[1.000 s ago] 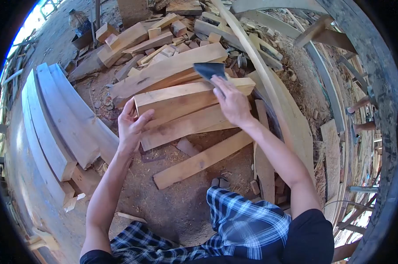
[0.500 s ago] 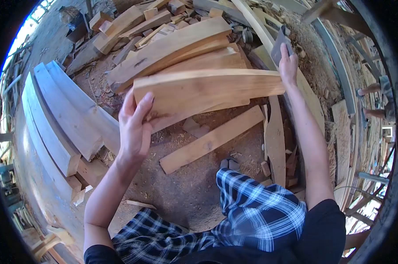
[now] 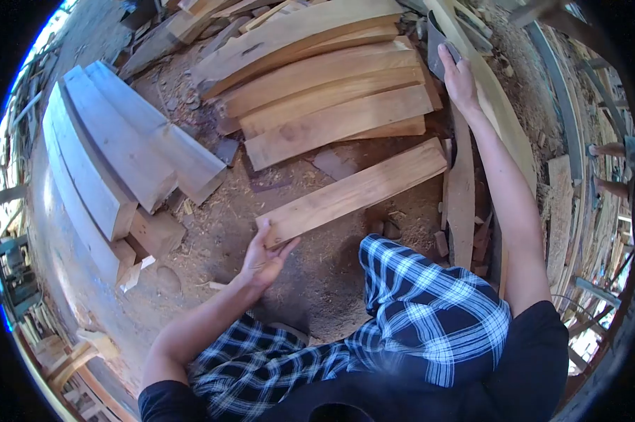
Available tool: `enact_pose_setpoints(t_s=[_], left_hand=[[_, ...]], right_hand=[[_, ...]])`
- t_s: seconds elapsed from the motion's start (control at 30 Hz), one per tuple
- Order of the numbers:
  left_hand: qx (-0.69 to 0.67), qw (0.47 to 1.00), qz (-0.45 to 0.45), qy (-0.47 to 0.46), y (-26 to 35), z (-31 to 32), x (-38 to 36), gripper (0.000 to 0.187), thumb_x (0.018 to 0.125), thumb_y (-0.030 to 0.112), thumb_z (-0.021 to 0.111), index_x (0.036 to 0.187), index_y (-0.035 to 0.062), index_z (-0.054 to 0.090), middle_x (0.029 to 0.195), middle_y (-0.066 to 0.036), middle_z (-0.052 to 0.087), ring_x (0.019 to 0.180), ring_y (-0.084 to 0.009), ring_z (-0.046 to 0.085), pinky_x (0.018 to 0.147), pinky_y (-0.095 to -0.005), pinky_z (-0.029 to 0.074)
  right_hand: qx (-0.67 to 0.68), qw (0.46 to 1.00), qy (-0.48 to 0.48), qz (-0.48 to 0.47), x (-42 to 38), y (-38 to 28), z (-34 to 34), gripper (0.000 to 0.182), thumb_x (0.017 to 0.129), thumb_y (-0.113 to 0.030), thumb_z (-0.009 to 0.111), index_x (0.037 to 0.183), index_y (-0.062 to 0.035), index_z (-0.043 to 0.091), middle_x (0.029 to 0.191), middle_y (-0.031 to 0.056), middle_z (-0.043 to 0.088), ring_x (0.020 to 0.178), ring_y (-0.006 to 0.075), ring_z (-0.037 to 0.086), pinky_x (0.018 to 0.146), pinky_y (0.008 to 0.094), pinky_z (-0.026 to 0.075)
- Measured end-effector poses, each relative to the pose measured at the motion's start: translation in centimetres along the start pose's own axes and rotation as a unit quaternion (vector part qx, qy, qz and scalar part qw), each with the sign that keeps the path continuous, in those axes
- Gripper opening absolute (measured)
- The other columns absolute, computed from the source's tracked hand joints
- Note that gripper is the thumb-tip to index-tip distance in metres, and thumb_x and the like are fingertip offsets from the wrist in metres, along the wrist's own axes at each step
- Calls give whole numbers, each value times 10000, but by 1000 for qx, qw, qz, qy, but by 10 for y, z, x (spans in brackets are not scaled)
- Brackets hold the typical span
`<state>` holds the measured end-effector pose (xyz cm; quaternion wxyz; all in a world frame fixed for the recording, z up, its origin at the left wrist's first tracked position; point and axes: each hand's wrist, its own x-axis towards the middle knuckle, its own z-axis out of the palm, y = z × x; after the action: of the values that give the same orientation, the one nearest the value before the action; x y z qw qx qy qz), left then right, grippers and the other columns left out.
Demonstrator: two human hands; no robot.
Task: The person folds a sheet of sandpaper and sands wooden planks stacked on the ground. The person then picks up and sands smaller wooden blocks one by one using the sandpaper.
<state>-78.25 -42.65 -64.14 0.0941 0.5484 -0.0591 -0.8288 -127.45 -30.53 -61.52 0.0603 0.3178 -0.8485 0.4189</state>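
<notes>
My left hand (image 3: 264, 261) is at the near left end of a light wooden board (image 3: 352, 191), with the thumb on its top face and the other fingers at its lower edge. The board slants up to the right over the dirt floor. Up at the right, my right hand (image 3: 461, 79) grips a dark grey sheet (image 3: 437, 50), its fingers pressed on it. Beyond the board, several planks (image 3: 338, 119) are stacked side by side.
Pale curved boards (image 3: 120, 133) lie at the left. Long planks (image 3: 500, 105) run beside my right arm. Offcuts (image 3: 198, 17) are piled at the far side. At the right edge, part of another person (image 3: 612, 186) shows.
The board that my left hand held up high is no longer raised. My left hand has moved down and right to the lower board's end. My right hand still has the grey sheet.
</notes>
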Motion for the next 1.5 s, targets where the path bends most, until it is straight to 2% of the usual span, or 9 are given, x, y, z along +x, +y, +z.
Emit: enact_pose_setpoints(t_s=[0.2,0.63,0.7,0.87,0.93,1.0,1.1,1.3,1.5], left_hand=[[-31,999,-21,-10,-24,14,9,448,939,270,621,1298,59,456,1317,-119,493,1257,-326,454,1095,-497,415],[241,969,42,-20,-5,43,-28,579,966,131,512,1471,39,243,1462,-151,328,1340,-291,364,1128,-420,299],[437,877,185,77,-3,53,-30,679,931,144,558,1496,37,198,1506,-165,281,1400,-295,279,1159,-417,226],[348,838,420,-14,62,105,-5,805,889,168,626,1518,33,141,1577,-167,138,1453,-284,156,1180,-406,151],[452,647,612,51,105,121,24,906,805,191,717,1515,78,166,1526,-200,173,1423,-331,181,1157,-429,222],[493,541,675,91,143,142,36,1005,744,209,776,1516,79,147,1524,-206,208,1408,-348,224,1162,-442,208],[549,479,681,73,192,155,61,1024,681,215,823,1497,83,218,1481,-211,295,1375,-361,295,1152,-434,245],[567,472,674,43,211,162,69,787,605,202,870,1298,77,519,1245,-143,522,1170,-311,519,1011,-389,417],[566,478,671,37,165,166,11,731,610,188,871,1233,35,523,1107,-121,506,1087,-275,517,983,-357,414]], right_hand=[[-1,998,-31,59,-11,-30,-5,600,959,-518,470,967,55,644,799,218,656,789,310,635,752,418,467],[-21,993,-47,104,-23,29,-2,633,961,-508,457,988,95,649,953,297,667,986,406,641,858,432,459],[-4,995,-32,93,-24,20,-2,639,961,-513,452,1016,93,647,966,301,665,998,415,635,868,433,458],[59,994,93,28,-12,-1,16,668,977,-535,409,1132,81,618,1065,303,647,1076,383,615,918,421,443],[55,993,27,98,12,10,21,633,996,-509,393,1201,58,586,1179,288,612,1151,351,579,955,400,424],[163,983,84,17,32,0,38,616,1004,-500,378,1248,37,555,1232,282,584,1187,359,550,977,396,408],[84,993,59,51,56,-39,42,650,1003,-524,333,1237,40,557,1208,276,599,1169,389,553,987,418,406],[76,993,50,82,89,-26,76,758,966,-608,336,1180,71,598,1193,293,604,1180,430,535,999,435,400],[89,990,40,99,79,-24,64,678,986,-550,352,1189,49,598,1192,286,603,1172,432,531,995,428,401]])
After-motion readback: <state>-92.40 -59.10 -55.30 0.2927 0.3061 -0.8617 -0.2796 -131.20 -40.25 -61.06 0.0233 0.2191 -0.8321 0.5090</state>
